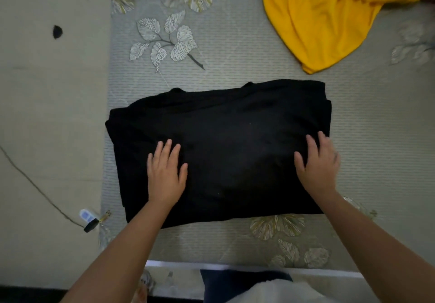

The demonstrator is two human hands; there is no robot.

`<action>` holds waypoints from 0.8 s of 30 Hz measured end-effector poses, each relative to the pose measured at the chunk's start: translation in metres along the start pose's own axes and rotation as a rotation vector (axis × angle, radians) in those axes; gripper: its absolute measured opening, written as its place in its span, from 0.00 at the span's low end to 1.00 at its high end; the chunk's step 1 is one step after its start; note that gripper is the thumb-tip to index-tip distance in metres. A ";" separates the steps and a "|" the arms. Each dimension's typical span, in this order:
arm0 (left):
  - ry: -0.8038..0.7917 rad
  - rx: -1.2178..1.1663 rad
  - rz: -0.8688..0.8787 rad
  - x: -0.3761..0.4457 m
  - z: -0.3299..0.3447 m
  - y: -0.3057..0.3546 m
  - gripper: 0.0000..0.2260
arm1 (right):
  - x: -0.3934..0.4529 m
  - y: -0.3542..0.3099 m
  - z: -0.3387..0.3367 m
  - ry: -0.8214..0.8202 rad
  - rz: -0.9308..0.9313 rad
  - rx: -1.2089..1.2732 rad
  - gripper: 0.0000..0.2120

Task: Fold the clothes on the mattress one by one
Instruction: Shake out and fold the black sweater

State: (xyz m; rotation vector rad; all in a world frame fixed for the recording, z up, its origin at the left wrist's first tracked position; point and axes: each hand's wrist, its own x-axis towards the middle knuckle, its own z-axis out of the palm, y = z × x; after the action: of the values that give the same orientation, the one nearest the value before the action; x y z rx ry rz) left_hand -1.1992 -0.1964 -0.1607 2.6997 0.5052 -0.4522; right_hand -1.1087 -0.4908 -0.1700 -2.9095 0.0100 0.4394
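- A black garment (219, 147) lies folded into a broad, roughly rectangular block in the middle of the frame, on the grey leaf-patterned mattress (226, 62).
- Its surface is flat and mostly smooth; stacked layers show along the right edge, and two small bumps of cloth stick up along the upper edge.
- Its left end reaches the mattress's left border.
- The left hand (166, 173) rests palm-down on the lower left part of the garment, fingers straight and slightly spread, gripping nothing.
- The right hand (317, 163) lies flat on the garment's right part, fingers extended toward the right edge, also not pinching any cloth.
- A yellow garment (329, 20) sits crumpled and unfolded at the upper right of the frame, well apart from the black one.
- At the lower left, a thin cable (35, 185) runs across the floor to a small plug (90, 226) beside the mattress edge.
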 end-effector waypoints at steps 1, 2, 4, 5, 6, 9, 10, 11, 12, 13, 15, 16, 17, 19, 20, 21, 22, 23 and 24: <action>0.103 0.007 -0.040 0.001 -0.006 -0.004 0.21 | 0.006 -0.004 -0.004 0.062 0.045 0.051 0.24; 0.203 0.023 -0.103 0.003 -0.012 -0.009 0.21 | 0.016 -0.008 -0.008 0.093 0.101 0.101 0.23; 0.293 0.022 -0.281 0.014 -0.025 -0.020 0.23 | 0.041 -0.014 -0.016 0.115 0.176 0.136 0.23; 0.299 0.010 -0.362 0.021 -0.031 -0.025 0.24 | 0.055 -0.016 -0.020 0.131 0.190 0.132 0.22; 0.294 -0.005 -0.429 0.028 -0.036 -0.029 0.24 | 0.068 -0.018 -0.024 0.135 0.196 0.124 0.21; 0.263 -0.026 -0.465 0.047 -0.048 -0.030 0.21 | 0.087 -0.022 -0.030 0.089 0.143 0.132 0.19; 0.276 -0.021 -0.425 0.051 -0.049 -0.027 0.19 | 0.089 -0.020 -0.032 0.091 0.114 0.147 0.19; 0.305 -0.016 -0.381 0.055 -0.051 -0.025 0.18 | 0.090 -0.018 -0.034 0.119 0.091 0.155 0.18; 0.347 -0.013 -0.350 0.057 -0.053 -0.024 0.18 | 0.090 -0.015 -0.037 0.167 0.079 0.155 0.17; 0.393 -0.017 -0.338 0.060 -0.055 -0.024 0.18 | 0.090 -0.012 -0.040 0.218 0.071 0.158 0.17; 0.446 -0.019 -0.348 0.063 -0.059 -0.025 0.18 | 0.089 -0.005 -0.043 0.282 0.075 0.166 0.17; 0.421 -0.004 -0.360 0.065 -0.059 -0.027 0.18 | 0.088 -0.003 -0.043 0.286 0.082 0.162 0.18; 0.355 0.015 -0.373 0.066 -0.059 -0.028 0.19 | 0.088 -0.002 -0.042 0.264 0.087 0.151 0.18; 0.156 0.046 -0.411 0.065 -0.056 -0.029 0.23 | 0.085 -0.004 -0.037 0.136 0.056 0.054 0.20; 0.077 0.049 -0.441 0.063 -0.053 -0.030 0.25 | 0.083 -0.006 -0.034 0.058 0.032 -0.020 0.22; 0.035 0.049 -0.462 0.058 -0.050 -0.030 0.27 | 0.080 -0.007 -0.030 -0.004 0.025 -0.072 0.24; 0.034 0.055 -0.455 0.050 -0.045 -0.029 0.27 | 0.074 -0.008 -0.027 -0.038 0.041 -0.089 0.25; 0.067 0.070 -0.414 0.039 -0.040 -0.027 0.28 | 0.066 -0.009 -0.024 -0.047 0.065 -0.085 0.26; 0.103 0.087 -0.357 0.026 -0.033 -0.024 0.28 | 0.056 -0.009 -0.021 -0.053 0.088 -0.075 0.26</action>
State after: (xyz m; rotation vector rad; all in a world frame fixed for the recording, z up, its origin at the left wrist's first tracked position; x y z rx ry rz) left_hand -1.1778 -0.1549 -0.1480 2.7289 1.0282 -0.4374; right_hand -1.0488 -0.4852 -0.1650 -2.9782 0.1167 0.5421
